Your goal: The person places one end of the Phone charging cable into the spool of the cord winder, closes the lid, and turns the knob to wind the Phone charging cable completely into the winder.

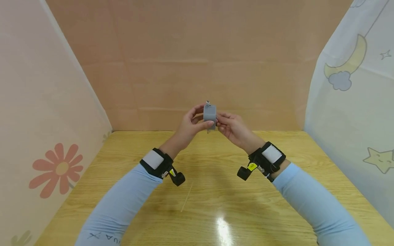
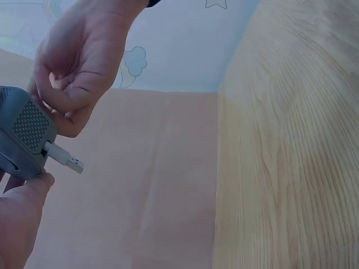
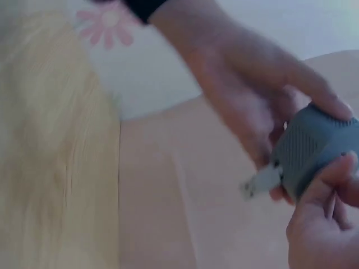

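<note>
Nearest the camera: two forearms in pale blue sleeves point(image 1: 123, 201), each with a black wrist strap carrying a white patch and a small black camera module point(image 1: 178, 178). They reach forward over a glossy yellow wood-grain table point(image 1: 215, 205); a bright glare spot sits on the near part of the top.

Mid distance, raised above the table's far half: both hands meet around a small grey rounded block with a fine dotted mesh face point(image 1: 209, 113). A short white plug-like stub with a metal tip point(image 2: 64, 157) sticks out of one end; in the head view it points up.

Left hand point(image 1: 189, 126): thumb and fingers curled round the block's left side, gripping it. The left wrist view shows the thumb pressed under the block.

Right hand point(image 1: 234, 128): fingertips pinch the block's right side, fingers bent. The right wrist view is blurred but shows the same two-sided hold, stub protruding.

The block touches nothing but the hands; it is well clear of the tabletop.

Beyond: a plain peach back wall point(image 1: 197, 61). Left, a white fabric panel with a red flower print point(image 1: 56, 169). Right, a white panel printed with a yellow moon, grey cloud and stars point(image 1: 347, 65).
</note>
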